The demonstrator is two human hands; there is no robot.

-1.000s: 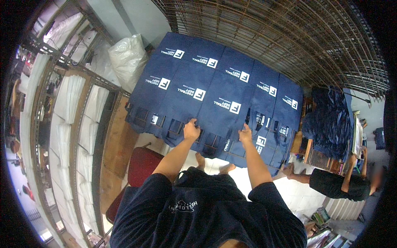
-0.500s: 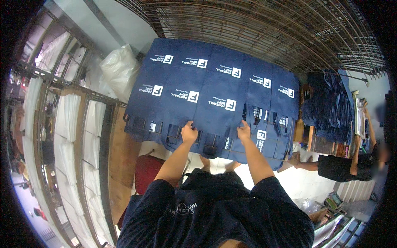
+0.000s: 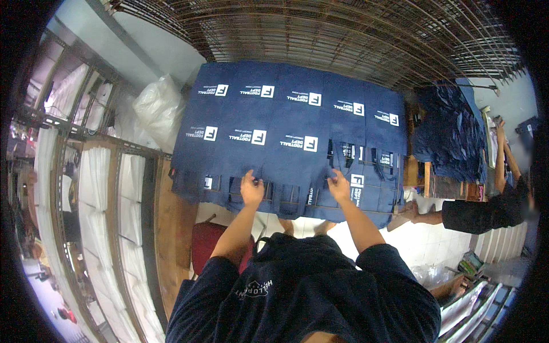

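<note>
Flat navy fabric bags [image 3: 234, 114] with white print lie side by side in rows across a wide surface in front of me. At the near edge of the middle bag [image 3: 291, 157], my left hand [image 3: 251, 190] hovers over the fabric with its fingers parted and nothing held. To its right, my right hand [image 3: 338, 185] is likewise open, its thumb and fingers apart by the same bag's right near corner. Between and beside my hands, more navy bags [image 3: 369, 197] with cut-out handles show in a lower layer.
A rusty wire rack [image 3: 320, 40] spans the far side. On the left are a white plastic sack [image 3: 160, 108] and shelves with white stacks [image 3: 94, 194]. Navy fabric [image 3: 449, 137] hangs at right, near a co-worker in black [image 3: 480, 216]. A red chair [image 3: 209, 246] stands below the bags.
Both my hands have loosened from the middle bag's near edge, and their fingers have spread. That bag now lies flat. The co-worker's arms have shifted, and my view has moved slightly.
</note>
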